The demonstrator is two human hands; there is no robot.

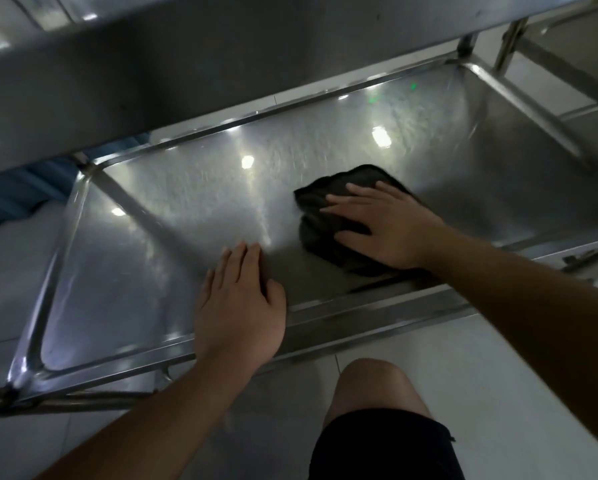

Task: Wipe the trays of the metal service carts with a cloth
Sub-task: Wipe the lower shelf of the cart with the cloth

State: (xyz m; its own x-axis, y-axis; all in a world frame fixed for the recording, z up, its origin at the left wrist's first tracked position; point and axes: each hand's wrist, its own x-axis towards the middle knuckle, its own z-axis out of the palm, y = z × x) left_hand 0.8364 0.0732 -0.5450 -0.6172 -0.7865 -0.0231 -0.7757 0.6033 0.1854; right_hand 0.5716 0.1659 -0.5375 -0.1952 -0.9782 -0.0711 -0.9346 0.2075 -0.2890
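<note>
Dark cloth lies flat under the right hand's spread fingers on the steel tray.

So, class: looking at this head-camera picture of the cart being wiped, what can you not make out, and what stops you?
- Cloth: its middle is hidden under the right hand.
- Lower tray: its far left corner is hidden behind the upper tray.
- Tray cleanliness: glare hides any dirt.
- Second cart: cut off by the right edge.
</note>
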